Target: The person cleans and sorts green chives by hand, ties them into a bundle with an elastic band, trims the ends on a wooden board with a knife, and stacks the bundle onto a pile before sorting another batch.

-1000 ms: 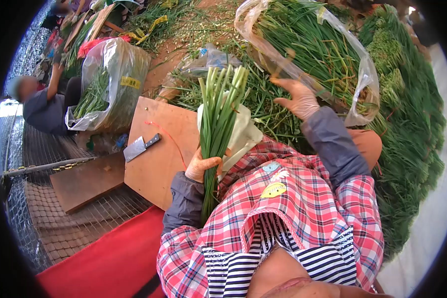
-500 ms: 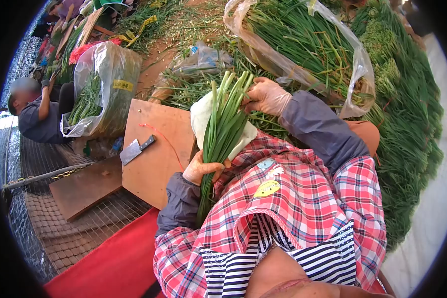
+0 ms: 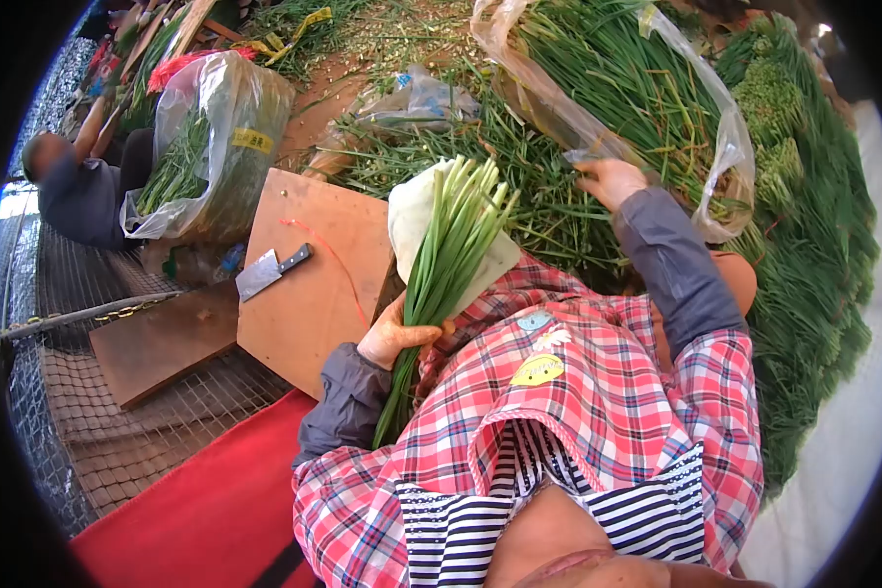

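My left hand (image 3: 399,334) is wrapped round the lower part of a bunch of long green stalks (image 3: 444,257), whose pale ends point up and away from me. Behind the bunch lies a pale cloth (image 3: 415,211) on my lap. My right hand (image 3: 613,182), in a thin clear glove, is off to the right, over loose green leaves (image 3: 559,211) and beside the large open plastic bag (image 3: 598,132) of greens. Its fingers are drawn together; what they hold, if anything, is too small to tell.
A knife (image 3: 273,271) and a red string (image 3: 335,257) lie on a wooden board (image 3: 314,318) at the left. Another person (image 3: 83,201) sits at the far left beside a filled bag (image 3: 255,147). A large heap of greens (image 3: 813,255) lines the right side.
My right hand came in to the top of the bunch, then moved away to the right, over the loose leaves. The bunch in my left hand now leans more to the right.
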Demonstrator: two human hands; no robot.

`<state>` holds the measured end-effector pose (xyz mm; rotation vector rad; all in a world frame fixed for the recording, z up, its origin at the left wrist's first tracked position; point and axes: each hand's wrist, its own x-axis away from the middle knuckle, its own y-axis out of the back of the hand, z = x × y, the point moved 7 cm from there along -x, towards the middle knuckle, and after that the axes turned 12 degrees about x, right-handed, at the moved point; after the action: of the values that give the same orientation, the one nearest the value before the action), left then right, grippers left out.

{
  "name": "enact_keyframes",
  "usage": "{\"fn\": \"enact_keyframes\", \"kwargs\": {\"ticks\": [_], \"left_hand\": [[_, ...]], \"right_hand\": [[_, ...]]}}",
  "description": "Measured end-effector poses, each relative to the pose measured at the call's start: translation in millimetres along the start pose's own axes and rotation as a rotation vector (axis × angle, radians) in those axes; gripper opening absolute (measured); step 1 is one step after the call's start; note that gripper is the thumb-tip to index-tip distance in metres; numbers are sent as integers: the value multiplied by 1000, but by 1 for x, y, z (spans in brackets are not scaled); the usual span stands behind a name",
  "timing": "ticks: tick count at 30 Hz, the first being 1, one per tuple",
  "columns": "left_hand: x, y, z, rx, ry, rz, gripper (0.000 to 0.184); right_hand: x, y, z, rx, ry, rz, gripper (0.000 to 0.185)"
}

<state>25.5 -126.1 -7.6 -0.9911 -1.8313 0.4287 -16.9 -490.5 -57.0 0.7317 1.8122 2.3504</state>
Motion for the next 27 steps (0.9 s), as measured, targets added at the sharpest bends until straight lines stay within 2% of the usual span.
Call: {"fn": "enact_keyframes", "kwargs": {"ticks": [1,3,6,7,9,11,12,15,16,19,22,25,27], "left_hand": [[-2,-5,-3,-25,-6,-26,57],[-12,-15,-9,-119,-92,-57,60],[-24,-8,-6,-387,-279,-139,67],[-21,-13,-17,-599,-383,-197,66],[-10,-29,-33,-1008,-594,-325,64],[-6,-34,-39,-1079,-590,-369,62],[-5,-38,-42,-1126,-615,-369,62],[-5,-44,-46,-1224,-676,-362,65],[-5,-45,-45,-1248,-689,-361,67],[-8,-42,-45,-1410,-518,-452,74],[-9,-47,-47,-1521,-466,-488,79],[-9,-46,-50,-1524,-412,-507,78],[-8,-47,-50,-1427,-493,-449,76]], "right_hand": [[1,18,28,-397,89,-117,37],[17,38,93,-1216,-16,201,39],[17,19,135,-1258,14,342,34],[18,9,141,-1283,1,432,33],[22,6,144,-1465,48,426,35],[28,2,143,-1647,28,410,38],[26,-4,141,-1636,46,439,41],[29,-12,143,-1975,-11,420,41],[31,-13,143,-1973,-19,429,39],[39,-5,146,-1730,80,302,35],[38,-8,140,-1674,-23,284,31],[36,-6,138,-1565,-22,257,27],[33,-14,131,-1456,-3,297,25]]}}
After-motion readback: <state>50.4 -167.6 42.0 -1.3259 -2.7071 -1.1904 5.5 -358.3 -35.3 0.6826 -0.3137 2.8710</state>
